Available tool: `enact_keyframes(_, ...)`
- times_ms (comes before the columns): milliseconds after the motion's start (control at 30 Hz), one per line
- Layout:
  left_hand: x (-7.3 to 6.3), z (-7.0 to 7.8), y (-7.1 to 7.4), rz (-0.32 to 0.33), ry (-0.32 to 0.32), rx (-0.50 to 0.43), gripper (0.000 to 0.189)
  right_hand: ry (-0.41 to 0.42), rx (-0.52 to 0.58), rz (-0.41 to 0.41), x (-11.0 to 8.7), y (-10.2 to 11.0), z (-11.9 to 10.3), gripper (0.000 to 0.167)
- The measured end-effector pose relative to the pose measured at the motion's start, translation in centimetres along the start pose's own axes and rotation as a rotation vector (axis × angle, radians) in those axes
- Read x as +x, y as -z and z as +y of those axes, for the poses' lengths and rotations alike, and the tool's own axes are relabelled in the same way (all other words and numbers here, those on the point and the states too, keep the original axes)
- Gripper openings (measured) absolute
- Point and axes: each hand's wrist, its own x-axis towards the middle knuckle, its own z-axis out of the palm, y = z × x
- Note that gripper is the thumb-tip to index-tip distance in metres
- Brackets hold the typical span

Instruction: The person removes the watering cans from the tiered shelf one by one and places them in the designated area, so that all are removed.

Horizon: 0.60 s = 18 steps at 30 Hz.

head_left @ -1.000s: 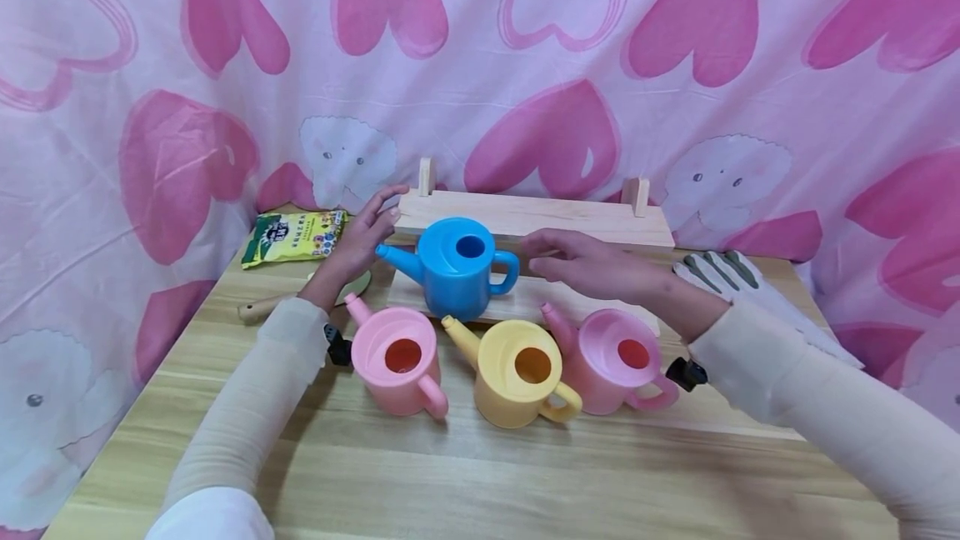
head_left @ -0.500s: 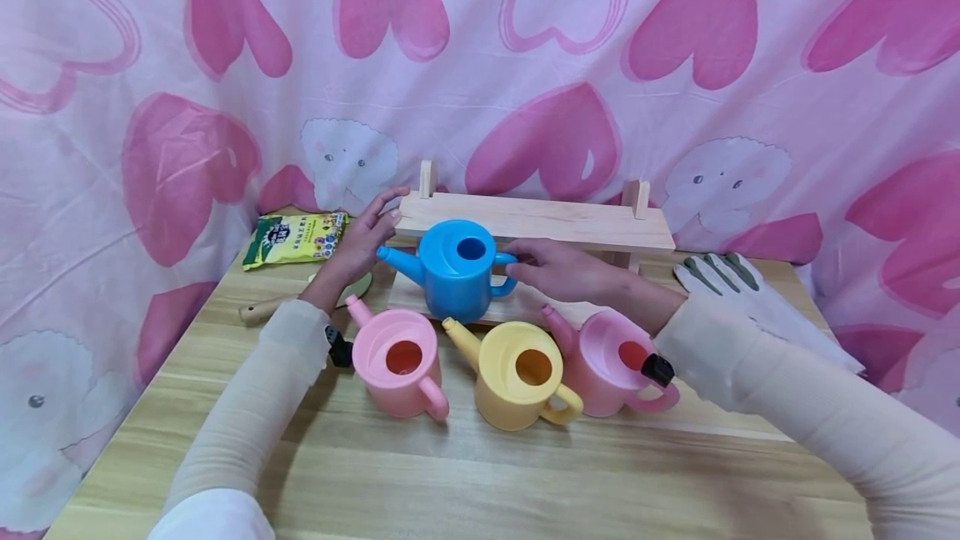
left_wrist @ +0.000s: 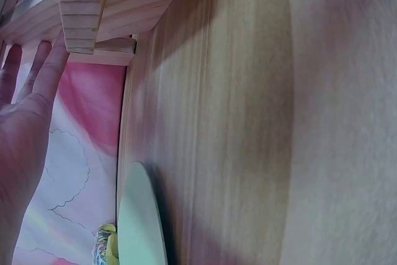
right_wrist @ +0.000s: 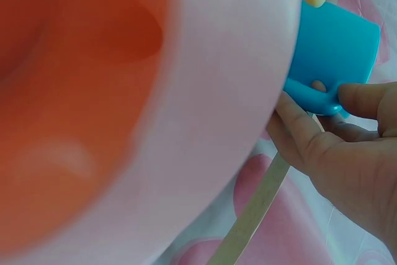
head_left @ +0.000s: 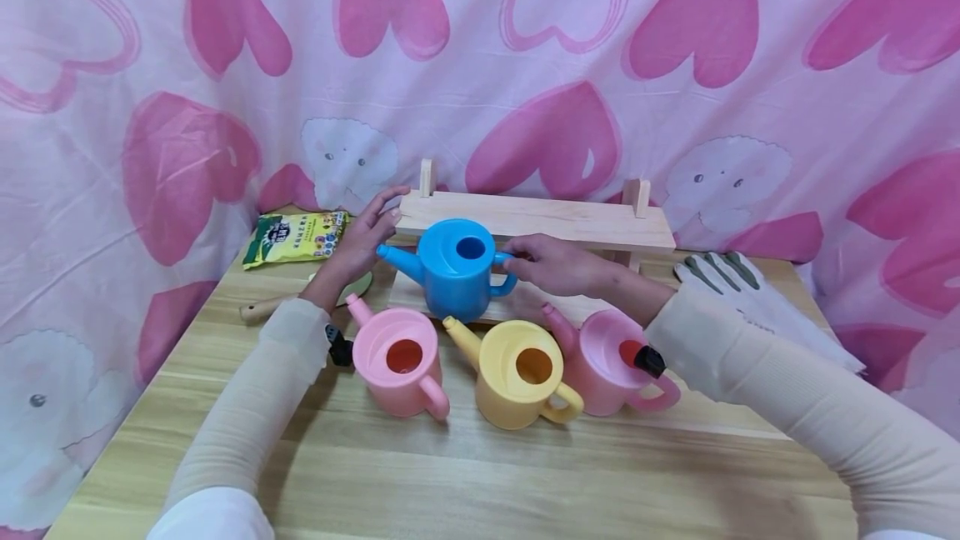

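A blue watering can (head_left: 455, 273) stands upright on the lower board (head_left: 408, 297) of a wooden two-tier shelf (head_left: 536, 219), spout to the left. My right hand (head_left: 564, 265) grips its handle with thumb and fingers, as the right wrist view also shows on the blue handle (right_wrist: 313, 97). My left hand (head_left: 362, 242) rests against the shelf's left end, its fingers (left_wrist: 46, 79) stretched out along the wood. In front of the shelf stand a light pink watering can (head_left: 397, 361), a yellow watering can (head_left: 517, 373) and a darker pink watering can (head_left: 611, 361).
A yellow-green packet (head_left: 296, 238) lies at the back left. Near it is a wooden-handled tool (head_left: 262, 309) with a pale green blade (left_wrist: 139, 221), partly under the left arm. White and green gloves (head_left: 723, 273) lie at the right. A pink heart-patterned curtain hangs behind the table (head_left: 450, 482).
My right hand has moved left from beside the blue watering can and taken hold of its handle. The left hand and the cans have stayed in place.
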Motion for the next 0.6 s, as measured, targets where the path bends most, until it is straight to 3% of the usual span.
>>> enact_keyframes(600,0.15,-0.01,0.02,-0.003,-0.007,-0.014,0.051,0.031,-0.038,0.003,0.10,0.32,-0.30,0.028)
